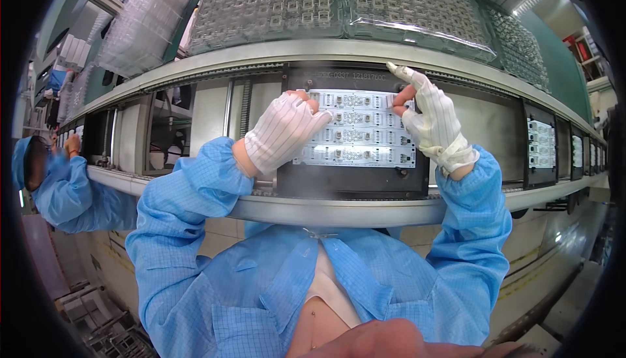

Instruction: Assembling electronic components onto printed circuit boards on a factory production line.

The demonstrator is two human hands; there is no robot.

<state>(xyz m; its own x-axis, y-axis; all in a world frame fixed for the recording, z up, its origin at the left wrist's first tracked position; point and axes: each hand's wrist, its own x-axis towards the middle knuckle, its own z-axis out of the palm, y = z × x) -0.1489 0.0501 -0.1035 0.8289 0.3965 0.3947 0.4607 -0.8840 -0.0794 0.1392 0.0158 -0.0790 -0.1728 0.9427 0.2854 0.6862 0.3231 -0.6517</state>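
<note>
White LED circuit board strips (355, 137) lie in rows on a black carrier plate (352, 182) in front of me. My left hand (287, 130), in a striped white glove with bare fingertips, has its fingers curled round the left end of the top strip. At that strip's right end, my right hand (430, 113), gloved the same way, pinches the edge between thumb and a bent finger. Another of its fingers points up and away over the plate. What the left fingertips touch is partly hidden by the hand.
The plate rides on a conveyor with a front rail (339, 211) and a back rail (326, 50). Clear plastic trays (274, 6) of small parts stand behind it. Another loaded carrier plate (541, 143) sits farther right. A co-worker in blue (78, 188) works at the left.
</note>
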